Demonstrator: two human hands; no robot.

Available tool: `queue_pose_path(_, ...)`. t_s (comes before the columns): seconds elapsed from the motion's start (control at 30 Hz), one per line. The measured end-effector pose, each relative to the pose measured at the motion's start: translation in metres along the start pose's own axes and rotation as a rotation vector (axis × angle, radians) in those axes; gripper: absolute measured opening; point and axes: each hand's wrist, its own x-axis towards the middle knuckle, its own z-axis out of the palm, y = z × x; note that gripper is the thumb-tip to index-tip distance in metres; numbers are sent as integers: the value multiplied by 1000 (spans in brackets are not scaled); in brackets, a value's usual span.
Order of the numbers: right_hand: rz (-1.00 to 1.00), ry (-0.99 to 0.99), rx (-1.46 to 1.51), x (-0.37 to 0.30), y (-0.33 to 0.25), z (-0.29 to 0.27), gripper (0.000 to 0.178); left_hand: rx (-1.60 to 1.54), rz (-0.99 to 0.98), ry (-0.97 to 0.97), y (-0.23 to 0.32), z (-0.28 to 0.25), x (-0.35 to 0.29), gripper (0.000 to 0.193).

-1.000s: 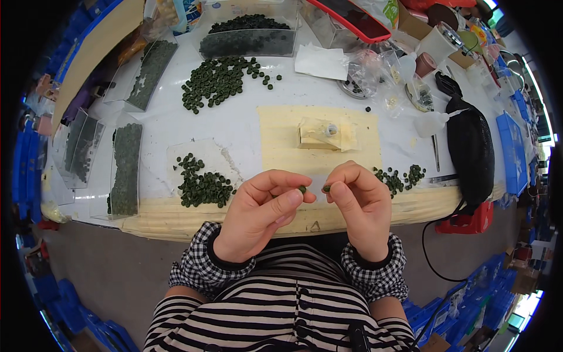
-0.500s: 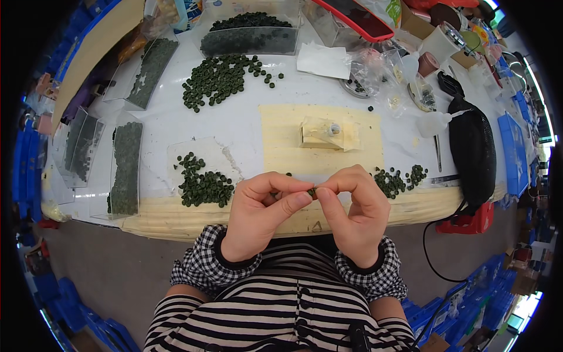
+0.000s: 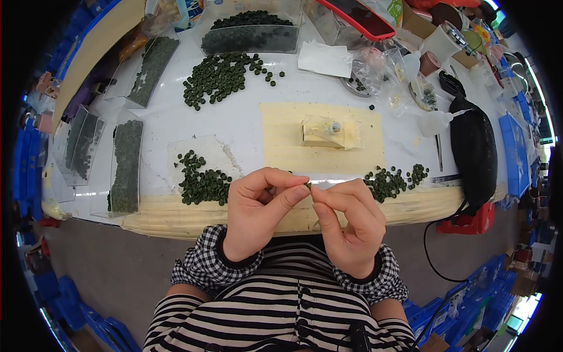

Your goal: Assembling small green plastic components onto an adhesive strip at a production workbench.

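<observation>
Close to the table's front edge, my left hand [image 3: 258, 208] pinches a small dark green round piece [image 3: 308, 185] between thumb and forefinger; the fingertips cover most of it. My right hand [image 3: 352, 226] meets it from the other side, its forefinger tip against the piece and its thumb lower down. The right fingers are curled together, and whatever lies between them is hidden. Loose green pieces of the same sort form one pile [image 3: 205, 186] left of my hands and a smaller pile [image 3: 392, 183] to the right.
Beyond my hands, a small block wrapped in cream tape [image 3: 329, 132] sits on a cream sheet [image 3: 287, 154]. Clear trays [image 3: 126, 170] of green pieces line the left, near a large loose heap [image 3: 217, 79]. A black pouch [image 3: 472, 141], tweezers [image 3: 438, 152] and red-cased phone [image 3: 360, 17] lie right.
The right thumb has drawn back from the green piece, leaving the forefinger at it. Both hands' fingertips have shifted slightly up and left.
</observation>
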Motion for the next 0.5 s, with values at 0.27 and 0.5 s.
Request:
queue_pose_path(0.27, -19, -78, 77, 0, 4, -10, 23, -127, -107, -78, 5, 1, 2, 12)
queue_pose_path(0.5, -102, -53, 160, 5, 0, -19, 15, -402, -306, -156, 6, -5, 6, 15)
